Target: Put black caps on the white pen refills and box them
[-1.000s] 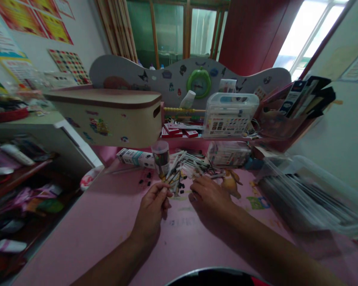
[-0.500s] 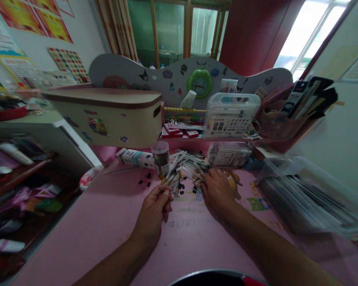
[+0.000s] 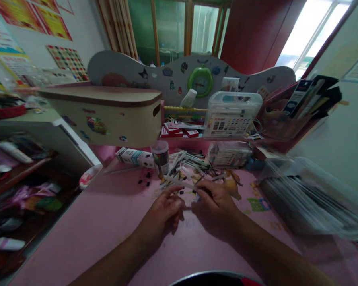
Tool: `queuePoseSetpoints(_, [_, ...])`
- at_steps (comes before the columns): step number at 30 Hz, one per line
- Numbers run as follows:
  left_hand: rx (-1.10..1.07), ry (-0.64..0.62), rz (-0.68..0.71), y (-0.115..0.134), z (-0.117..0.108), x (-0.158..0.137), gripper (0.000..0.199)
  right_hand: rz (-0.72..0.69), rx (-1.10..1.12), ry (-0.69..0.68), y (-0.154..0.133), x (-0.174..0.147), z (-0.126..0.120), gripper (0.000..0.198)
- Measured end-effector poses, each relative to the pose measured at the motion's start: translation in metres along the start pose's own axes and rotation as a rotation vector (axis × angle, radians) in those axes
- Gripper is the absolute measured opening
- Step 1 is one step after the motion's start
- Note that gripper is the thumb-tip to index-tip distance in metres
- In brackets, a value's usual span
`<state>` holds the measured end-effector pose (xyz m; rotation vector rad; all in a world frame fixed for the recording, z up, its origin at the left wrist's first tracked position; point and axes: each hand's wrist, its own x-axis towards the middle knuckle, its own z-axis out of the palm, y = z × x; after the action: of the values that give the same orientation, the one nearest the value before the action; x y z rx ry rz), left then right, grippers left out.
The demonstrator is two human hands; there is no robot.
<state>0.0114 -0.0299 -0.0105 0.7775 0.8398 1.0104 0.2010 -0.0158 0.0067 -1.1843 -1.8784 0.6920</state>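
My right hand [image 3: 216,198] is closed on a whitish, translucent pen barrel [image 3: 181,182] that points left over the pile. Close by on the left, my left hand [image 3: 167,206] has its fingers curled and the index finger reaching toward the barrel. Whatever lies in its fingers is blurred; I cannot make it out. Behind both hands is a loose pile of pen parts [image 3: 186,161], white tubes and thin dark refills among them. Small black caps [image 3: 148,174] lie on the pink desk [image 3: 113,222] to the left of the pile.
A clear cup [image 3: 160,157] and a white box [image 3: 134,157] stand behind the pile. On the right is a clear plastic bin [image 3: 304,198] with many long thin pieces. A brown toy [image 3: 232,184] lies beside my right hand. A lidded cream box [image 3: 107,119] overhangs the back left.
My right hand has drawn back from the pile toward my left hand, now with a pen barrel in it. My left hand has shifted slightly right, and its index finger has straightened.
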Motion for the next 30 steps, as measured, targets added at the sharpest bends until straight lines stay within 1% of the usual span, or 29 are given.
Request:
queuePoseSetpoints(2, [-0.013,-0.023,-0.004,-0.002,0.001,-0.001,0.051,0.005,0.066,-0.116,-0.008,-0.004,0.003,0.018])
queuePoseSetpoints(4, [-0.006,0.011,-0.015,-0.004,0.002,-0.002,0.044,-0.009,0.100,-0.217,-0.012,-0.006,0.005,0.020])
queuePoseSetpoints(6, [0.014,0.048,-0.019,-0.004,0.001,-0.001,0.041,-0.024,0.095,-0.263,-0.012,-0.006,0.005,0.020])
queuePoseSetpoints(7, [0.021,0.067,-0.013,-0.004,0.001,-0.001,0.041,-0.030,0.066,-0.252,-0.010,-0.006,0.005,0.019])
queuePoseSetpoints(9, [0.020,0.117,-0.003,-0.003,-0.002,0.000,0.041,-0.036,-0.033,-0.157,-0.004,-0.004,0.005,0.017])
queuePoseSetpoints(13, [-0.009,0.167,-0.014,-0.001,-0.005,0.002,0.043,-0.033,-0.243,0.172,0.018,0.005,-0.003,0.018])
queuePoseSetpoints(14, [-0.020,0.173,-0.013,0.000,-0.006,0.002,0.045,-0.032,-0.301,0.224,0.024,0.008,-0.006,0.019])
queuePoseSetpoints(16, [-0.045,0.199,-0.011,0.001,-0.005,0.002,0.047,-0.033,-0.403,0.262,0.037,0.014,-0.013,0.019])
queuePoseSetpoints(18, [-0.076,0.233,-0.017,0.002,-0.004,0.002,0.049,-0.025,-0.473,0.240,0.047,0.019,-0.019,0.019])
queuePoseSetpoints(20, [-0.108,0.244,-0.024,0.004,-0.003,0.002,0.048,-0.017,-0.534,0.193,0.051,0.020,-0.021,0.019])
queuePoseSetpoints(23, [-0.137,0.243,-0.025,0.005,-0.003,0.002,0.045,-0.005,-0.670,0.114,0.047,0.018,-0.018,0.015])
queuePoseSetpoints(26, [-0.133,0.240,-0.019,0.005,-0.004,0.002,0.043,0.012,-0.784,0.080,0.040,0.016,-0.013,0.012])
queuePoseSetpoints(30, [-0.119,0.232,-0.017,0.005,-0.004,0.002,0.042,0.066,-0.883,-0.040,0.041,0.017,-0.011,0.017])
